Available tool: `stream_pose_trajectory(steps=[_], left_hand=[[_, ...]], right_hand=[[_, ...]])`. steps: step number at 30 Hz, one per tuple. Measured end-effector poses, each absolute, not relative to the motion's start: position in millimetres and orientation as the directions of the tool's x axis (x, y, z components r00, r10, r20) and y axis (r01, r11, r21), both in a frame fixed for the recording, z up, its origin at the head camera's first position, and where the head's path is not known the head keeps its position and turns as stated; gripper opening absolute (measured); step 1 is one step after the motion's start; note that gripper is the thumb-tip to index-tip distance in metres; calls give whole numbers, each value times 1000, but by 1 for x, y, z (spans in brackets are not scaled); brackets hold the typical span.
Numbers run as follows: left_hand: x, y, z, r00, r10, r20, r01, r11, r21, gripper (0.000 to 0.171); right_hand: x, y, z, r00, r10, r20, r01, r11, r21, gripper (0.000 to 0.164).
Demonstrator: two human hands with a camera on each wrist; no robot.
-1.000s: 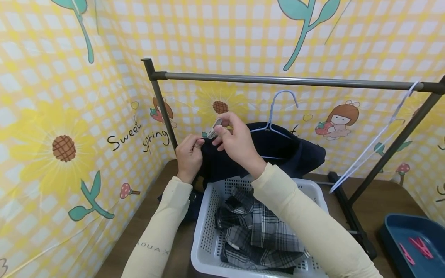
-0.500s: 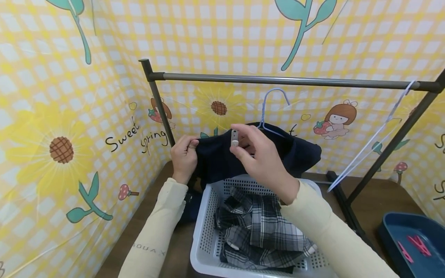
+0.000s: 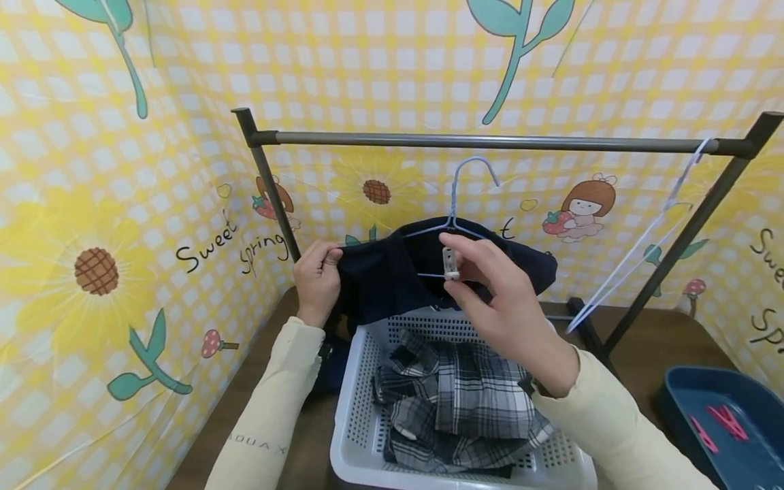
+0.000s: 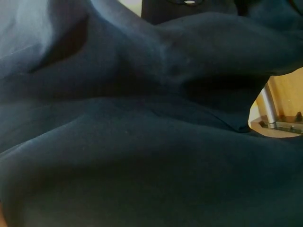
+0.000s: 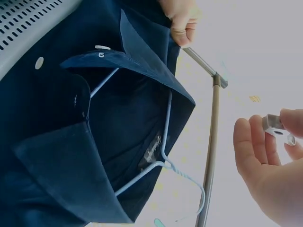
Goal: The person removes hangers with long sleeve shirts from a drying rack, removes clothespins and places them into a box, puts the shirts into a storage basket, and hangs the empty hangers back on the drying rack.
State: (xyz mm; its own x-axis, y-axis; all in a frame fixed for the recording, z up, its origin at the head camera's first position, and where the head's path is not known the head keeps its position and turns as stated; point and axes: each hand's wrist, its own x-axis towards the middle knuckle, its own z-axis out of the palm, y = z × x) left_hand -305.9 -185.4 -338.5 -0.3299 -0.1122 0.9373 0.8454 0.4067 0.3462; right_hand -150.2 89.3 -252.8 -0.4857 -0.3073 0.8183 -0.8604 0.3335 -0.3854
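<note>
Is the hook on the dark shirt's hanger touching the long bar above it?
Apart. The head view shows it: a thin strip of checked backdrop is visible between the top of the hook and the bar.

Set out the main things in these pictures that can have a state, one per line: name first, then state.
Left hand: gripping the shirt
Right hand: pinching the clip
Clip: held off the shirt
Shirt: neck open, hanger inside
Hanger: hook off the rail
White hanger: hung on the rail
Plaid clothes: bunched in the basket
Basket: upright, part filled
Tray: holding pink pegs
</note>
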Motion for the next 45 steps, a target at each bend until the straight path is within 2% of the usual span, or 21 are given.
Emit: stream_pose_trajectory(steps=[4,8,12,15,21,27,30,34,38,41,45], left_hand=[[-307,-187,-341,-325,-115,939,851,398,343,20],[-307,-185,-342,-316,-119,941,848,409,337,34],[-302,-182,-338,-296,-126,947,855,408,321,37],[-294,-178,-331,-290,-124,949,862,398,315,38],[-282,-174,-324,-296,-126,947,868,379,321,40],[-281,-171,-322,-306,-124,944,868,372,330,36],[-281,-171,-322,-304,-123,945,863,385,328,37],[-285,-175,-325,-297,-137,945,853,405,328,31],[-300,-184,-338,-309,-151,939,844,412,344,18],[-309,-190,-346,-330,-153,932,833,417,363,19],[-310,-193,-349,-350,-150,925,821,427,380,17]], right_hand=[[-137,98,-256,-556,-278,783,-827,284,-486,65],[-125,105,-260,-594,-265,759,-804,213,-555,64],[-118,115,-261,-591,-282,756,-799,75,-597,64],[-114,126,-264,-577,-296,761,-802,31,-596,65],[-93,157,-270,-590,-256,766,-807,201,-555,65],[-59,212,-277,-665,-149,732,-694,485,-532,67],[-49,248,-288,-685,-87,723,-630,570,-528,48],[-46,296,-313,-702,16,712,-556,613,-562,44],[-42,336,-344,-712,161,684,-378,732,-566,49],[-39,372,-376,-720,224,657,-256,794,-551,52],[-37,408,-410,-834,296,466,4,848,-531,51]])
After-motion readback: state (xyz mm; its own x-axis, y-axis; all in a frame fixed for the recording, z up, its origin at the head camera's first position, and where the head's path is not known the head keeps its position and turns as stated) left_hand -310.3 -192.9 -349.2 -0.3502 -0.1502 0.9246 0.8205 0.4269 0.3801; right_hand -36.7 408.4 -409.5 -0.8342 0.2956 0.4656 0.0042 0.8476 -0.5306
